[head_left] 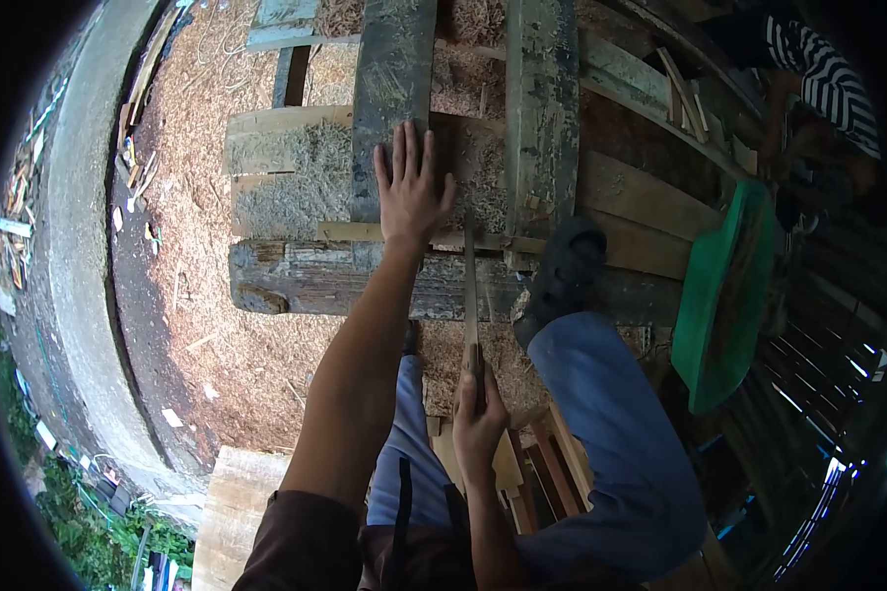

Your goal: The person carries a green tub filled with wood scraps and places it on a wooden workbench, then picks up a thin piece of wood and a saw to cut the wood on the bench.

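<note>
My left hand (412,197) lies flat with its fingers spread on a dark weathered plank (392,74) of the wooden bench. Below and to its right, my right hand (480,419) is wrapped round the handle of a saw (471,295). The long narrow blade points away from me, and its far end reaches the light wooden strip (350,231) that lies across the bench, just right of my left hand. The near edge of the bench is a thick rough beam (355,279). A dark shoe (562,271) on my right foot rests on this beam.
A green plastic basin (705,295) stands at the right. Another person in a striped top (838,84) is at the upper right. Wood shavings (217,128) cover the ground and parts of the bench. A concrete kerb (79,246) runs along the left.
</note>
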`<state>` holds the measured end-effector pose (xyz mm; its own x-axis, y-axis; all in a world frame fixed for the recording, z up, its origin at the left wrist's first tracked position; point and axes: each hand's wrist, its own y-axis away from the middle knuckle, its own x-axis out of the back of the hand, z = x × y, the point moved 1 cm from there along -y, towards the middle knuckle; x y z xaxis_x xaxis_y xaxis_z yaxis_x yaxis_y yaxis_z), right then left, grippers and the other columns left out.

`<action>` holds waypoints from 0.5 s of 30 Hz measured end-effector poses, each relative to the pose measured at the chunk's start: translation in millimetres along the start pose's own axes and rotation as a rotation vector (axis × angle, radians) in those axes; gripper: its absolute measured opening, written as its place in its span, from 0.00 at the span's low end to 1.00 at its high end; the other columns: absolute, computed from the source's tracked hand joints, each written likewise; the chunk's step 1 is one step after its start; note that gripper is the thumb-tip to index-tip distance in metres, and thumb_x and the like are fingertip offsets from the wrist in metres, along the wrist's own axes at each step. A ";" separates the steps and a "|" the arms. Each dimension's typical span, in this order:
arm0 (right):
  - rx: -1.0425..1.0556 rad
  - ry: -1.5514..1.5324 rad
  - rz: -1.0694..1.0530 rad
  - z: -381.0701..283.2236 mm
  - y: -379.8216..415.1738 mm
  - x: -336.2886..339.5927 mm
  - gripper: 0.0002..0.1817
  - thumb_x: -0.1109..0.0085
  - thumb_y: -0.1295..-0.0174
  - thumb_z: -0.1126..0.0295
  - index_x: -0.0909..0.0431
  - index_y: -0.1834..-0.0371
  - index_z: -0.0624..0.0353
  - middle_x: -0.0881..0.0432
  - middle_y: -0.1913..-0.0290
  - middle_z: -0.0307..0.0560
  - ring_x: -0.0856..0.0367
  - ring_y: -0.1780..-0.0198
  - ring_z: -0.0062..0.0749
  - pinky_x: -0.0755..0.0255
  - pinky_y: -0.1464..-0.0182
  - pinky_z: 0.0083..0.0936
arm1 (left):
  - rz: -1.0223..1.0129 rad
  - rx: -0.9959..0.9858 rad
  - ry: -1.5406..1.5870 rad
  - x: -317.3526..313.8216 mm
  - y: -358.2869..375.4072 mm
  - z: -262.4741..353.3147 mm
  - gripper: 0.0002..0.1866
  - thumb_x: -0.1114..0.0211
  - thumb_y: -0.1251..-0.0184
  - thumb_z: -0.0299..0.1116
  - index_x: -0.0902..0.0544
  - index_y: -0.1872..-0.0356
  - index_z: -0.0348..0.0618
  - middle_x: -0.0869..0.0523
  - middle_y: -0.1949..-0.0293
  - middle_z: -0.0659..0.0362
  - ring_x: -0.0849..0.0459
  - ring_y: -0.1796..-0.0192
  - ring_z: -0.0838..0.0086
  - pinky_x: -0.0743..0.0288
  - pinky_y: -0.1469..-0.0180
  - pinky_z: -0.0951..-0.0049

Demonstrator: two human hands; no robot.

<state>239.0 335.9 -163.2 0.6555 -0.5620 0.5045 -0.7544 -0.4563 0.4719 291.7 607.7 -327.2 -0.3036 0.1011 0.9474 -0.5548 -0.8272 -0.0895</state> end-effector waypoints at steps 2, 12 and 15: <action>-0.127 0.079 -0.120 -20.5 -47.0 -12.8 0.22 0.50 0.16 0.65 0.26 0.26 0.66 0.13 0.41 0.64 0.09 0.43 0.47 0.15 0.48 0.33 | -0.002 0.008 0.000 1.5 -1.3 -2.8 0.40 0.46 0.23 0.53 0.39 0.16 0.44 0.46 0.14 0.47 0.53 0.11 0.59 0.65 0.12 0.44; 0.213 0.025 0.028 18.2 -15.6 -5.5 0.20 0.49 0.16 0.63 0.21 0.32 0.66 0.24 0.74 0.38 0.31 0.76 0.18 0.36 0.73 0.27 | -0.026 0.011 -0.001 0.4 1.0 1.6 0.40 0.46 0.23 0.53 0.41 0.15 0.45 0.48 0.13 0.47 0.55 0.11 0.59 0.67 0.12 0.45; 0.148 0.019 0.035 -5.7 -64.6 -23.0 0.20 0.48 0.16 0.64 0.21 0.32 0.67 0.24 0.74 0.35 0.33 0.77 0.16 0.37 0.73 0.26 | -0.004 0.019 -0.004 1.8 -2.3 -1.5 0.40 0.46 0.24 0.52 0.39 0.16 0.45 0.46 0.14 0.47 0.53 0.11 0.59 0.65 0.12 0.44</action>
<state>272.9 382.2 -201.2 0.6283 -0.5665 0.5331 -0.7727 -0.5342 0.3430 291.3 610.7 -325.8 -0.2984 0.1020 0.9490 -0.5409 -0.8372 -0.0801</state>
